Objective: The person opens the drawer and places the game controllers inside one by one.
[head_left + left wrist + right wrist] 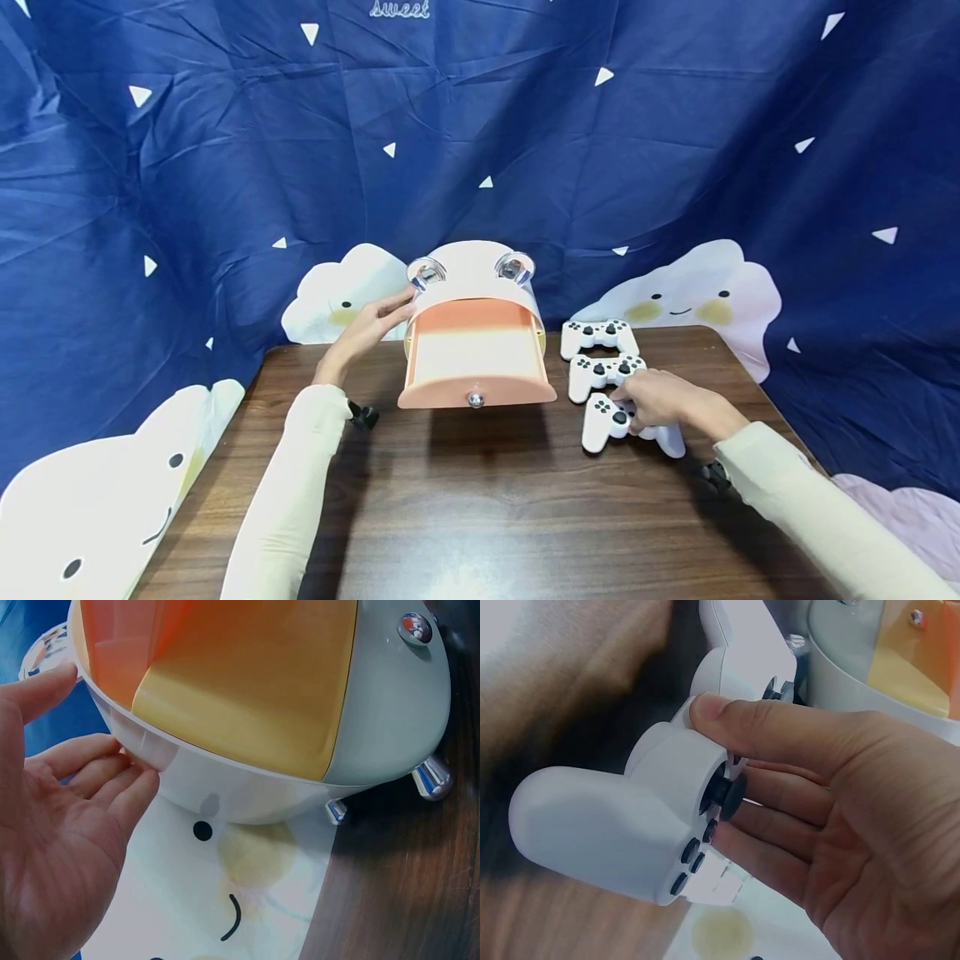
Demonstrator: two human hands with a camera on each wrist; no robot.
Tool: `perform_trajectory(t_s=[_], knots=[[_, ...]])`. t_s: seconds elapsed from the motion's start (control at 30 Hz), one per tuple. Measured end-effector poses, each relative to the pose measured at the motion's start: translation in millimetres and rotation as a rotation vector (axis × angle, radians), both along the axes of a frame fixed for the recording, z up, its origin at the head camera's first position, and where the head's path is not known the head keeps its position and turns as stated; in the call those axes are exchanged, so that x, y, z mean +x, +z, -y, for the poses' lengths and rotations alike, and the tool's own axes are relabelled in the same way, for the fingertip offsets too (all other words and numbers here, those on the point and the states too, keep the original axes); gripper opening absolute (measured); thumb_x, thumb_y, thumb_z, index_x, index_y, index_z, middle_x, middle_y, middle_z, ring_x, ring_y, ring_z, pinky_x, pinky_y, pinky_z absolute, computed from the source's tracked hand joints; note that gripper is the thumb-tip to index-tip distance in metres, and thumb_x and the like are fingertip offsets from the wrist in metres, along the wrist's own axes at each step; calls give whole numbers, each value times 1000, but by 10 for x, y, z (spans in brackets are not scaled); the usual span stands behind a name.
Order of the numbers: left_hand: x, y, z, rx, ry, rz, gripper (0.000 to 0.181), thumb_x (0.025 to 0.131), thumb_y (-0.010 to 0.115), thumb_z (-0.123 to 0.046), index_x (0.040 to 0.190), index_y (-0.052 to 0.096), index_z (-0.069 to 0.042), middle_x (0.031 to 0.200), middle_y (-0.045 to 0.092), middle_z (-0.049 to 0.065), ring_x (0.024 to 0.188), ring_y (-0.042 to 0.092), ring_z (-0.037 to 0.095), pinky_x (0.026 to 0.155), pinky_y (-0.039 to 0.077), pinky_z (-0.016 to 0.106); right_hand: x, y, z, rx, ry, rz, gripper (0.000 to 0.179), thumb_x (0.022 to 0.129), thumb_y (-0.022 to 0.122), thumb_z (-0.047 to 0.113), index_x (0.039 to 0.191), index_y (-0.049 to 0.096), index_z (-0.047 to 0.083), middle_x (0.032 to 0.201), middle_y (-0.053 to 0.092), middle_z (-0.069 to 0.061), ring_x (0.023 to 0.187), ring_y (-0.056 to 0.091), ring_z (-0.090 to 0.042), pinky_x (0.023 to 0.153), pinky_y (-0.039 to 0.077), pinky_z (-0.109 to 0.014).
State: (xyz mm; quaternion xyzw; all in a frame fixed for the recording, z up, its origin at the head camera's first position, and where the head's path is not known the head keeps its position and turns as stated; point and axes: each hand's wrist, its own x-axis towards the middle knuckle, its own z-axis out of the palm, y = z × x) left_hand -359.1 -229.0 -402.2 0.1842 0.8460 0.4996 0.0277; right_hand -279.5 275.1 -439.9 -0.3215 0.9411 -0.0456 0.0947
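Observation:
A white drawer box (471, 260) with two shiny, bulging eye-like parts stands at the back of the table. Its orange-pink upper drawer (431, 393), with a round silver knob, is pulled out, and the part inside that shows is bare. My left hand (366, 327) rests its fingertips against the box's left side, thumb spread apart from the fingers in the left wrist view. With thumb and fingers, my right hand (663, 398) pinches the middle of a white game controller (597, 427). In the right wrist view that controller (600, 825) shows its black stick and buttons.
Two more white game controllers, a middle one (581, 380) and a rear one (572, 340), lie in a column right of the box. The brown wooden table (480, 517) ends in front of a blue curtain (480, 108) with clouds on it. Yellow and grey-green drawers (390, 712) sit below the pulled-out one.

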Motion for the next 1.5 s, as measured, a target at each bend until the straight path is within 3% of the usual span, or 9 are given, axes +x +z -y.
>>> perform_trajectory(t_s=[0.17,0.33,0.47,0.73,1.03,1.27,1.37,1.47,1.5], knots=[[6,-12,-5,-8,10,0,66,106,60,-54,163,47,-23,171,40,-1,162,32,24,133,27,50,-11,138,-22,-6,-24,0,29,70,95,19,74,66,19,64,42,9,61,44,-11,56,37,-31],[5,-13,-4,-14,10,-1,66,106,60,-54,163,47,-23,171,41,-1,162,32,24,134,26,50,-22,307,-38,-2,-25,-9,30,70,95,21,95,81,13,66,50,8,63,47,-11,57,41,-32],[6,0,-2,-13,11,-6,66,106,60,-53,163,47,-23,171,41,0,162,32,24,133,26,50,-36,487,-41,10,-16,-30,27,70,95,22,77,69,23,64,48,9,61,47,-11,55,40,-32],[-4,12,-2,4,7,6,63,108,60,-48,163,47,-21,171,40,1,162,32,26,134,25,50,-79,861,-34,5,-13,-54,27,70,97,25,78,71,22,64,47,10,61,45,-9,55,39,-31],[1,4,-3,3,2,7,63,107,60,-50,163,47,-23,171,41,-1,163,30,23,134,24,50,-104,1251,55,-34,57,-93,27,68,97,21,88,80,13,74,62,6,67,48,-8,59,45,-32],[-2,-12,-4,2,-5,-3,65,107,59,-51,163,46,-21,172,40,1,163,29,24,134,25,50,-136,1488,144,-54,68,-91,44,69,97,21,107,84,3,92,81,-3,76,64,-10,71,60,-38],[2,-9,-8,2,-2,-4,65,107,60,-50,164,45,-20,172,39,1,163,29,25,134,25,50,-144,1589,190,-44,88,-85,37,70,96,20,103,84,7,75,72,5,68,57,-6,62,53,-29],[1,-3,-6,4,-3,-2,65,107,60,-50,164,45,-20,172,39,1,163,29,25,134,25,50,-145,1696,251,-28,76,-91,33,71,96,21,100,84,13,62,50,13,60,40,-6,54,35,-26],[0,0,-5,7,-2,0,65,107,60,-50,163,45,-20,172,39,1,163,29,24,134,26,50,-146,1732,274,-26,70,-99,36,71,96,21,103,85,12,63,51,12,60,40,-6,55,35,-26]])
